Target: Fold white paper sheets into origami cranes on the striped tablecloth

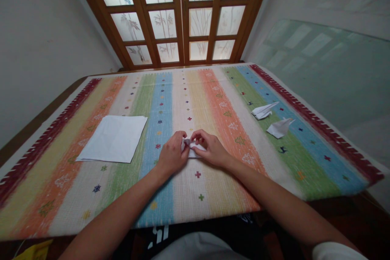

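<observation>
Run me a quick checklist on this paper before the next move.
1. Grip: left hand and right hand both on the small folded white paper: ok.
2. Fold edges lined up: cannot tell, the fingers hide most of the paper.
3. Surface under the hands: the striped woven cloth lies flat: ok.
4. Stack of white paper: lies to the left, apart from the left hand: ok.
5. Folded paper plane and folded paper piece: lie to the right, apart from the right hand: ok.
</observation>
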Motion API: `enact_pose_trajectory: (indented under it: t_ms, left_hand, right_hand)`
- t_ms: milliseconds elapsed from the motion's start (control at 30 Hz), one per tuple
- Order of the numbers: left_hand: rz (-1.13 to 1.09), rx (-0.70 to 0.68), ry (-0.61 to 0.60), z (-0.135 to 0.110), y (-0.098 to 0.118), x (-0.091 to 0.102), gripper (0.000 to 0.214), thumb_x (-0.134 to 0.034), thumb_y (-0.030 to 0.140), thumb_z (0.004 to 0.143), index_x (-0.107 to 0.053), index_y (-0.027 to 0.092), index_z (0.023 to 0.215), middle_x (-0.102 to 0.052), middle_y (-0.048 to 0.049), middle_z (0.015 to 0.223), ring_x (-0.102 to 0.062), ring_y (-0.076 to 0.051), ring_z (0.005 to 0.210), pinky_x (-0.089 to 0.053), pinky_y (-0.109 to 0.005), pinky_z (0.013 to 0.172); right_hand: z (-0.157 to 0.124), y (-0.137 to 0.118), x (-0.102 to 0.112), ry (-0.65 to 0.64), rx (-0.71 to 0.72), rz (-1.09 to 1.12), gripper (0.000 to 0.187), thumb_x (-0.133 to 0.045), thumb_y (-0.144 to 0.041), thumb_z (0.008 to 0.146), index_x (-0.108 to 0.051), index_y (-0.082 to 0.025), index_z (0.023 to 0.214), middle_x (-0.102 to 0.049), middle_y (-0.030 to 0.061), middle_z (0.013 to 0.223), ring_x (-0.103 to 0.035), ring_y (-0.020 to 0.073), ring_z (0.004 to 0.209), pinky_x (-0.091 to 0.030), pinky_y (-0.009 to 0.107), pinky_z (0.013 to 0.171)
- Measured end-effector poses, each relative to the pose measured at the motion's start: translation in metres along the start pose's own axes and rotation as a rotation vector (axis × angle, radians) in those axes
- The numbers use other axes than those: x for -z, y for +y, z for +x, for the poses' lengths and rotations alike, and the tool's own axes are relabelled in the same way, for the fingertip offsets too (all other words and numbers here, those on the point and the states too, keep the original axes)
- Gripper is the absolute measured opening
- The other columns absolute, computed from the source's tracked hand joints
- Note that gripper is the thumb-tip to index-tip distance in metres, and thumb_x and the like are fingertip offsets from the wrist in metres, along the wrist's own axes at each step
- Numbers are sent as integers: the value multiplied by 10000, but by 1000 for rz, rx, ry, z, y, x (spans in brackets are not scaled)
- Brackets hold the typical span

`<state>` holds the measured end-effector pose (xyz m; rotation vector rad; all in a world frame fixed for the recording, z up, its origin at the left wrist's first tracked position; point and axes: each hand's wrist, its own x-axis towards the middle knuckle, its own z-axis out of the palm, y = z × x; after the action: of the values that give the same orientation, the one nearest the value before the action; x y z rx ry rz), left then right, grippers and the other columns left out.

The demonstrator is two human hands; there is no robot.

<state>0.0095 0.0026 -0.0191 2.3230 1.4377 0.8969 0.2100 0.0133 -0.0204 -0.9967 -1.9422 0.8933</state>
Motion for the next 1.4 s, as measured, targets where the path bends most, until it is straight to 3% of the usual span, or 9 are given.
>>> enact_pose_trajectory:
  t_ms: [167, 367, 467, 667, 767, 900, 1100, 1233, 1400]
  left_hand:
    - [-17, -54, -22, 1, 4, 1, 216, -576, 253, 982, -553, 190, 1188, -697, -110, 1099, -695, -256, 1007, -577, -421, 899]
    - [24, -100, -94, 1, 6, 1, 265, -602, 265, 998, -574, 207, 1255, -685, -119, 1204, -689, -280, 1106, -599, -428, 923]
    - [67, -106, -170, -1, 7, 3, 298, -645, 295, 981, -596, 210, 1262, -677, -120, 1225, -696, -285, 1098, -614, -416, 885]
    - [71, -153, -259, -3, 5, 6, 431, -621, 414, 1021, -575, 198, 1391, -690, -145, 1284, -700, -305, 1131, -609, -461, 939]
    - [99, -126, -275, -3, 1, 3, 297, -520, 293, 1061, -626, 195, 1321, -695, -138, 1286, -704, -283, 1123, -611, -440, 931]
    - [150, -129, -311, -3, 0, -1, 261, -595, 266, 1018, -663, 190, 1258, -678, -140, 1294, -681, -289, 1126, -614, -427, 897]
    - [174, -160, -215, -2, -5, 1, 398, -619, 236, 961, -615, 184, 1355, -639, -166, 1386, -545, -370, 1332, -459, -602, 1142]
    - [31, -152, -221, -1, -12, 3, 534, -602, 154, 882, -526, 180, 1410, -659, -150, 1327, -583, -335, 1278, -472, -556, 1133]
    - [-144, -88, -155, 1, -15, 4, 471, -565, 84, 838, -534, 205, 1293, -641, -99, 1162, -646, -259, 1066, -553, -468, 995]
  right_hand:
    - [0, 1, 1, -29, -25, 26, 264, -560, -150, 948, -582, -248, 1192, -764, 74, 1101, -730, 211, 1017, -534, 356, 923]
    - [-2, 5, 4, -91, -90, 0, 356, -522, -128, 953, -518, -243, 1289, -778, 38, 930, -713, 197, 812, -509, 305, 777]
    - [-2, 6, 10, -119, -123, 55, 445, -513, -113, 936, -484, -257, 1356, -801, 49, 994, -725, 198, 855, -515, 310, 807]
    - [3, 11, 32, 21, -182, 94, 251, -425, -230, 1030, -675, -215, 1015, -758, 47, 924, -701, 184, 799, -529, 339, 822]
    - [2, 11, 41, -32, -166, 22, 167, -609, -322, 995, -717, -200, 960, -741, 42, 902, -650, 173, 756, -497, 303, 717]
    - [-1, 13, 43, -215, -107, -132, 15, -764, -184, 870, -774, -193, 878, -721, 34, 860, -615, 162, 742, -468, 298, 726]
    - [-3, 13, 41, -262, -113, -270, 169, -789, -144, 868, -784, -181, 1033, -721, 59, 941, -628, 190, 827, -477, 323, 797]
    - [-5, 8, 42, -289, -97, -307, 269, -851, -268, 869, -779, -179, 1112, -701, 99, 1078, -636, 233, 951, -496, 360, 864]
    - [-7, 3, 38, -338, -59, -281, 288, -890, -274, 836, -769, -200, 1085, -683, 93, 1155, -633, 260, 1071, -490, 398, 971]
